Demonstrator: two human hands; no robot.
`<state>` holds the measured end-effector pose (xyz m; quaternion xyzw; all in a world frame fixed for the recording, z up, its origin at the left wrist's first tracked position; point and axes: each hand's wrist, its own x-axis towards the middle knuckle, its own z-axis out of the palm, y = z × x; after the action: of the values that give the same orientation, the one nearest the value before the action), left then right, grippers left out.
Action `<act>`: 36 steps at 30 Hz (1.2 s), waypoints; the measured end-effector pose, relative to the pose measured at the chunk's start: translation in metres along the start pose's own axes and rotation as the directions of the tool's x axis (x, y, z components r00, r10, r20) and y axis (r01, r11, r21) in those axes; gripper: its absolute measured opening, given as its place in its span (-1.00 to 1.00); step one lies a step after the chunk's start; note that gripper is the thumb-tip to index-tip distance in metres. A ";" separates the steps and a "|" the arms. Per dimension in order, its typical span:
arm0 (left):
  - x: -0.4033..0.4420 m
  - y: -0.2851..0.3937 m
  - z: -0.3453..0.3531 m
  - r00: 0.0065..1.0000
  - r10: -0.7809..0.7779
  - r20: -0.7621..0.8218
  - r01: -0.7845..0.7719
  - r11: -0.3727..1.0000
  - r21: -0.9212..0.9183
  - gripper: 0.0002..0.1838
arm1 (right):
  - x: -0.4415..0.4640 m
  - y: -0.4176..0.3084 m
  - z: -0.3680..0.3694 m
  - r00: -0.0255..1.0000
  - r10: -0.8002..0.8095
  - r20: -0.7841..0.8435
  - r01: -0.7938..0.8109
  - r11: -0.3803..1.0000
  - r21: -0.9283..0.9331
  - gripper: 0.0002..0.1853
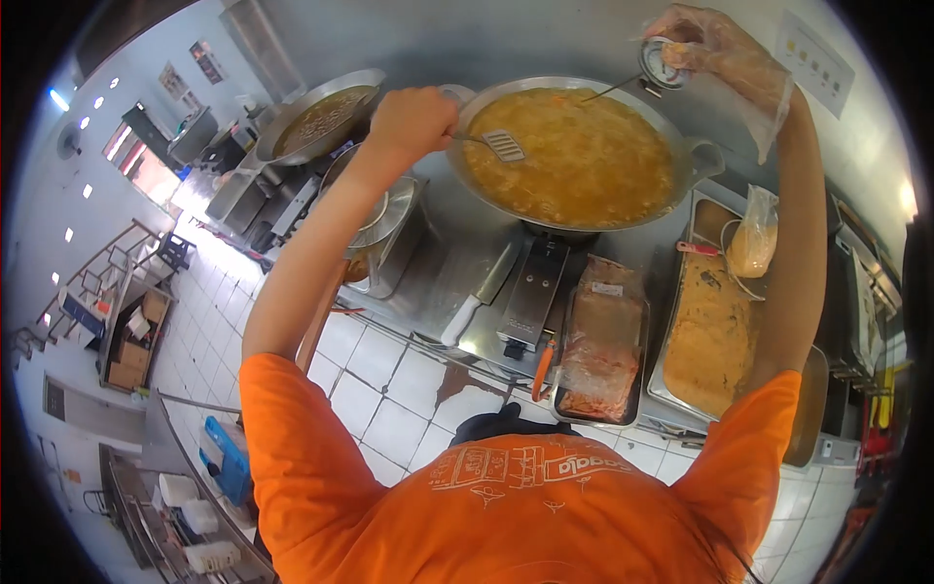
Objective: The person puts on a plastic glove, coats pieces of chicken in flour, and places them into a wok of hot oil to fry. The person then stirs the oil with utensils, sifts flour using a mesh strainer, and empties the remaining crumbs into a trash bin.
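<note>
My left hand (413,122) is closed around the handle of a slotted spatula (504,146), whose flat metal head is over the left side of a wide wok (686,200). Bubbling golden-yellow oil (574,161) fills the wok. At the upper right, my right hand (715,49) wears a loose clear plastic glove and grips a dial thermometer (664,63) by its round head. The thin probe slants down left to the far side of the oil; whether its tip is immersed I cannot tell.
A knife (482,292) lies beside the black burner control box (535,292). Nearer me is a tray of bagged raw meat (603,336). To its right, a tray holds a breading-like mixture (710,331) and a bagged lump (754,238). Another wok (326,117) stands at left.
</note>
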<state>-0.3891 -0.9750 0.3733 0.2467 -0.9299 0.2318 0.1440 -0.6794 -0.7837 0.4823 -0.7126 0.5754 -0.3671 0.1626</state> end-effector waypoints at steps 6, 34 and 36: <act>-0.048 -0.021 0.021 1.000 -0.003 -0.021 0.008 0.958 0.285 -0.83 | -0.007 -0.020 0.003 0.998 -0.066 0.012 0.065 0.994 0.093 -0.63; -0.277 -0.081 0.161 0.597 -0.799 0.074 0.773 0.549 -0.318 -0.76 | -0.022 0.026 0.107 0.986 -0.044 0.164 -0.005 0.958 0.288 -0.64; -0.269 -0.059 0.150 0.572 -0.813 0.108 0.791 0.512 -0.334 -0.74 | -0.032 0.037 0.118 0.948 0.079 0.307 -0.175 0.938 0.299 -0.74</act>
<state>-0.1560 -0.9898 0.1641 0.6112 -0.7303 -0.0208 0.3044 -0.6237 -0.7871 0.3668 -0.6832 0.5227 -0.3363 0.3833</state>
